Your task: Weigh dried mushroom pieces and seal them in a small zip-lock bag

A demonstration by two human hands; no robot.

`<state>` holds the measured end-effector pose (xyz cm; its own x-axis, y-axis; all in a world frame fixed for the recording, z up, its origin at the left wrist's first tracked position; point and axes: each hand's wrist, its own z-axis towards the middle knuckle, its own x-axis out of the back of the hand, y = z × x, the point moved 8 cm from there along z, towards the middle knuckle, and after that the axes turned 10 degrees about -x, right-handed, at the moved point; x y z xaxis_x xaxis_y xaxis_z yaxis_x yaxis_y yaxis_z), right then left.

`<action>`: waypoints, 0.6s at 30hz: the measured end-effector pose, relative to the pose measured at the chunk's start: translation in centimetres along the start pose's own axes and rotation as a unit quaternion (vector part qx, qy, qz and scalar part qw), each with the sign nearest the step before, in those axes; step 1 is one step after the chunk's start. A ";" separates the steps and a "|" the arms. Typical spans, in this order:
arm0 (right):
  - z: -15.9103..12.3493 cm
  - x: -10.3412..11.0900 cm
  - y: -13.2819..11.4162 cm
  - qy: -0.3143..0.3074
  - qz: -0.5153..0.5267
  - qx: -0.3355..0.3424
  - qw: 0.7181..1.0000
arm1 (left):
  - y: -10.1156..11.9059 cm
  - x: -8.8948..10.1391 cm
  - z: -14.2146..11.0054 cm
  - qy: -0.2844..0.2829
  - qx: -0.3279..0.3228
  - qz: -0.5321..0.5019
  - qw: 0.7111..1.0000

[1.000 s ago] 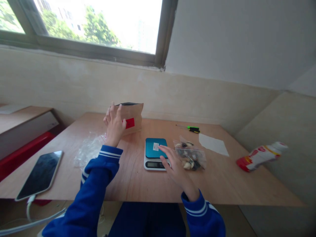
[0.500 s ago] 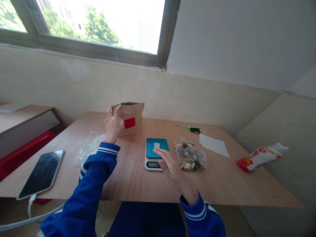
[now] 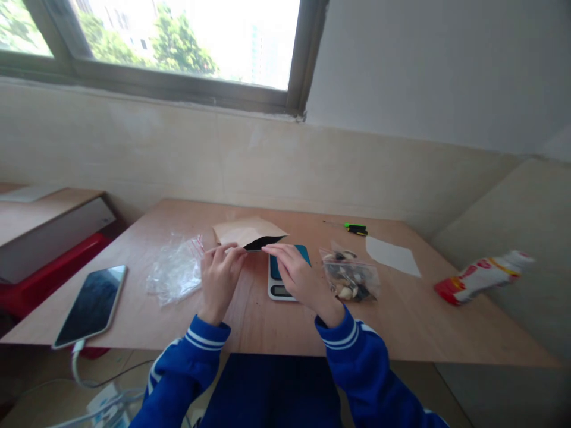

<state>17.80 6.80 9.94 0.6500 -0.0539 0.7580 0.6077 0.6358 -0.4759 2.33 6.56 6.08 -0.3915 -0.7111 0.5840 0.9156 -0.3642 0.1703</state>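
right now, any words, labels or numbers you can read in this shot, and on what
None can be read.
Red and white bottle: printing too blurred.
Scale: display too small to read.
Brown paper bag, held at its open mouth by both hands: no text visible.

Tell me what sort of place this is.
Probably a plain room used as a small packing or weighing station, not a kitchen or shop. A bare wooden table stands under a window, with a digital scale, a kraft pouch held in both hands, and a zip bag of mixed pieces.
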 end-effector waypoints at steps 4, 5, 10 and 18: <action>1.4 -3.0 -0.8 -0.064 -0.100 0.033 0.992 | 0.2 0.5 -0.7 0.002 0.002 0.005 1.000; 1.6 -3.5 -0.8 -0.072 -0.121 0.034 0.989 | 0.2 0.6 -0.7 0.000 0.005 0.010 1.000; 2.4 -4.6 0.1 -0.080 -0.173 -0.007 0.982 | 0.7 0.9 -0.6 -0.015 0.002 0.042 0.999; 2.7 -5.3 0.9 -0.119 -0.163 -0.019 0.979 | -0.8 0.5 1.1 -0.012 0.064 0.024 0.998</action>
<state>13.64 9.79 6.69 0.2956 -0.0654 0.9531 0.7855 0.5844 -0.2035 1.55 7.19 7.14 -0.3467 -0.7101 0.6129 0.9378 -0.2503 0.2404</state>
